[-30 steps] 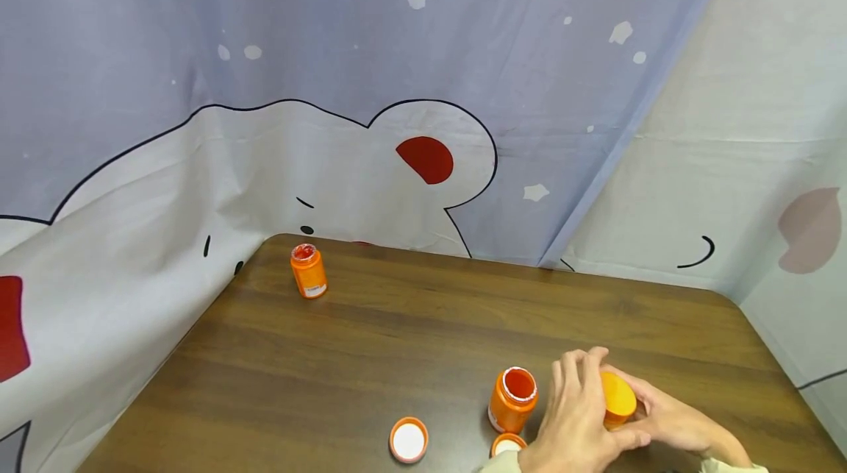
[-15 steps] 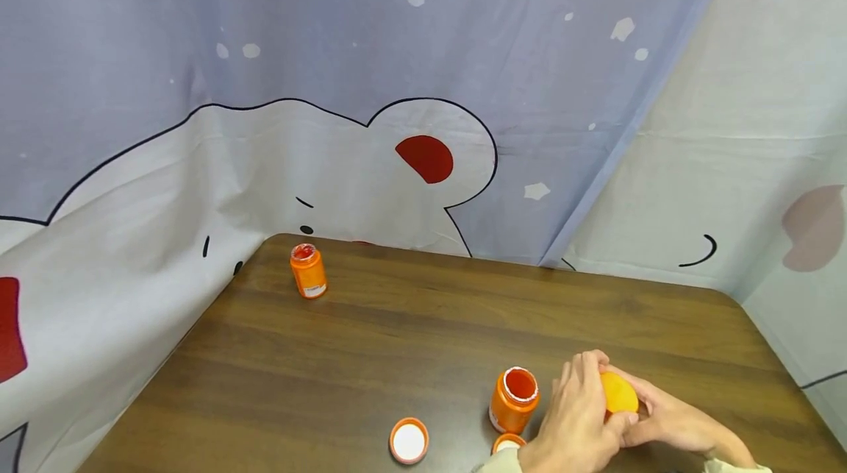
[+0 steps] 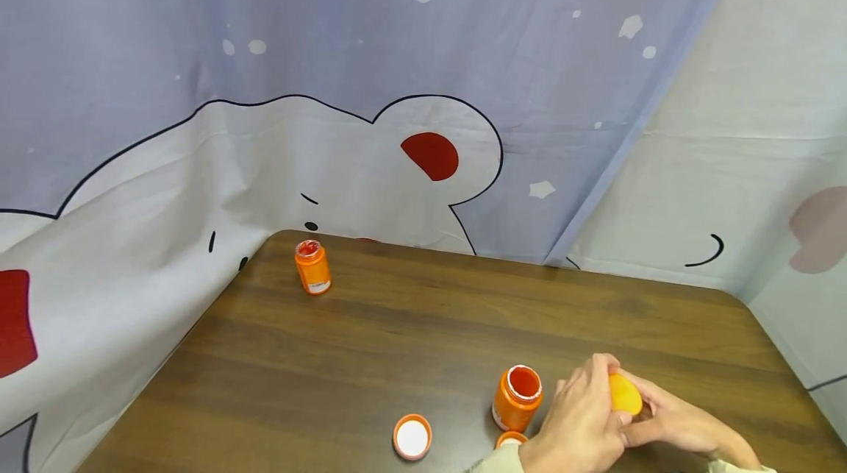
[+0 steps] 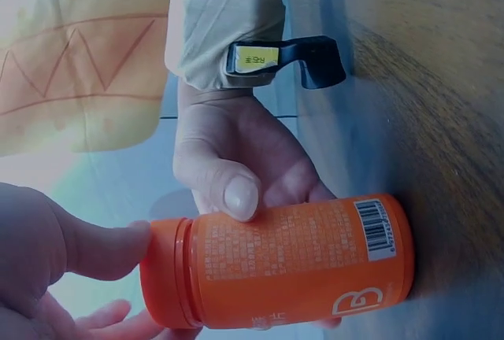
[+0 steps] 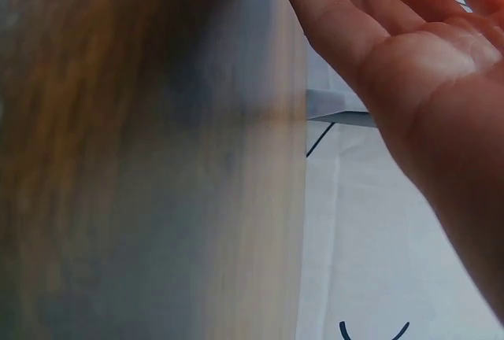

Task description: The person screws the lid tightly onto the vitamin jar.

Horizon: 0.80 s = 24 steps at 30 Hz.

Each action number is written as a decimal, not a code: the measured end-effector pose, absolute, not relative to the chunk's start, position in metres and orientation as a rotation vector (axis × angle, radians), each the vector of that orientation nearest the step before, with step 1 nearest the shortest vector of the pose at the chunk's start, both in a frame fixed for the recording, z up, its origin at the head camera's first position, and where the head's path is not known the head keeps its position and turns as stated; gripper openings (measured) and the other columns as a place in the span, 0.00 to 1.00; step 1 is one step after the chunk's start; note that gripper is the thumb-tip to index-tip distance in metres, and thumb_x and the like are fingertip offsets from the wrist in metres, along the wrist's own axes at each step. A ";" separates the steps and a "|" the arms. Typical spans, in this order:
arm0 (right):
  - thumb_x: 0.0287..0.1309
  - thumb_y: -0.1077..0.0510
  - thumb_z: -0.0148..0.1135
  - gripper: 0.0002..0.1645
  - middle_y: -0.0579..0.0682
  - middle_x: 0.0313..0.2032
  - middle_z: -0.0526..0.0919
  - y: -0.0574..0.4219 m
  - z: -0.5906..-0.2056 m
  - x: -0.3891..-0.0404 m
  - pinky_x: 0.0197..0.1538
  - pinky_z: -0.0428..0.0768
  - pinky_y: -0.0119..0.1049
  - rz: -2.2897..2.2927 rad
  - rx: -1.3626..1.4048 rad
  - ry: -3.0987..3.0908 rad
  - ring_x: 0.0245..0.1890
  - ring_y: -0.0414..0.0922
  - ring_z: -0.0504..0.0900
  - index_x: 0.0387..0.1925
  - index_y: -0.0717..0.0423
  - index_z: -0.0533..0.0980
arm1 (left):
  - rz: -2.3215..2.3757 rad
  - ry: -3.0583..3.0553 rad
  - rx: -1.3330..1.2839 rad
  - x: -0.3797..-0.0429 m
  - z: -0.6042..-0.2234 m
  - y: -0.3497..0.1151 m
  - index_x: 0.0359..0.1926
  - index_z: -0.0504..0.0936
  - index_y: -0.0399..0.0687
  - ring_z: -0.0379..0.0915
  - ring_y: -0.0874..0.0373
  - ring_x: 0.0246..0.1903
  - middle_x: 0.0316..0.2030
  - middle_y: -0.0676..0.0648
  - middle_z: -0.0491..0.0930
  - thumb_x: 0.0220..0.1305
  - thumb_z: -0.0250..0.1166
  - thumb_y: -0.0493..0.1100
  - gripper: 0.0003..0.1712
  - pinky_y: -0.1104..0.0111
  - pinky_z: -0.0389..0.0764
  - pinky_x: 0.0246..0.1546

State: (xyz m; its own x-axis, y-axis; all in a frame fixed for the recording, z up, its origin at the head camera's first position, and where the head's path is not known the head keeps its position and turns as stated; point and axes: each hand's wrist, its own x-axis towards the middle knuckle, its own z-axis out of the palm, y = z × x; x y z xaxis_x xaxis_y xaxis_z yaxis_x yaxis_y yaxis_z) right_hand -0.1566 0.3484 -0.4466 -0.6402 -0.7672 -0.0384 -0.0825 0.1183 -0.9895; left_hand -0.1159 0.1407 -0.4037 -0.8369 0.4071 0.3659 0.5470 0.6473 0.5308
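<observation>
Together, the left hand (image 3: pixel 577 421) pinches the cap (image 4: pixel 162 277) between thumb and fingers while the right hand (image 3: pixel 681 425) grips the body of an orange barcoded bottle (image 4: pixel 295 257) at the table's right. Just beside stand an uncapped orange bottle (image 3: pixel 516 401) and an upturned cap (image 3: pixel 511 441), partly hidden; farther left lies a white-lined cap (image 3: pixel 412 437). Another uncapped bottle (image 3: pixel 314 268) stands near the far-left corner of the wooden table (image 3: pixel 370 344).

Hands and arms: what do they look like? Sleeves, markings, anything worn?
Ungloved left hand and right hand. Pale left sleeve and right sleeve. At the right cuff, a curved black fitting with a yellow label bearing dark characters. Left cuff gear: not visible.
</observation>
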 end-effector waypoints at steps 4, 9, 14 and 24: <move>0.52 0.76 0.52 0.30 0.55 0.41 0.75 0.350 -0.447 -0.156 0.41 0.77 0.38 -1.562 -0.804 1.879 0.38 0.45 0.77 0.58 0.65 0.59 | -0.994 -2.682 -0.833 -0.115 -0.402 0.140 0.57 0.61 0.56 0.67 0.72 0.42 0.44 0.62 0.71 0.52 0.67 0.46 0.33 0.78 0.67 0.38; 0.52 0.75 0.54 0.30 0.53 0.44 0.75 0.351 -0.446 -0.156 0.44 0.76 0.37 -1.542 -0.821 1.911 0.42 0.43 0.76 0.58 0.65 0.59 | -1.010 -2.681 -0.940 -0.114 -0.401 0.138 0.62 0.57 0.56 0.63 0.66 0.56 0.56 0.59 0.67 0.51 0.66 0.42 0.39 0.70 0.72 0.45; 0.54 0.75 0.51 0.42 0.45 0.59 0.68 0.355 -0.447 -0.158 0.52 0.72 0.31 -1.515 -0.922 1.897 0.53 0.39 0.71 0.68 0.62 0.47 | -1.000 -2.599 -0.918 -0.114 -0.403 0.140 0.63 0.56 0.55 0.57 0.61 0.61 0.63 0.55 0.59 0.49 0.69 0.52 0.44 0.65 0.70 0.51; 0.54 0.75 0.49 0.42 0.43 0.62 0.66 0.354 -0.447 -0.157 0.55 0.69 0.29 -1.513 -0.886 1.947 0.56 0.37 0.69 0.68 0.62 0.46 | -0.984 -2.508 -0.734 -0.116 -0.413 0.145 0.59 0.60 0.54 0.59 0.67 0.44 0.47 0.56 0.63 0.42 0.72 0.59 0.45 0.80 0.64 0.45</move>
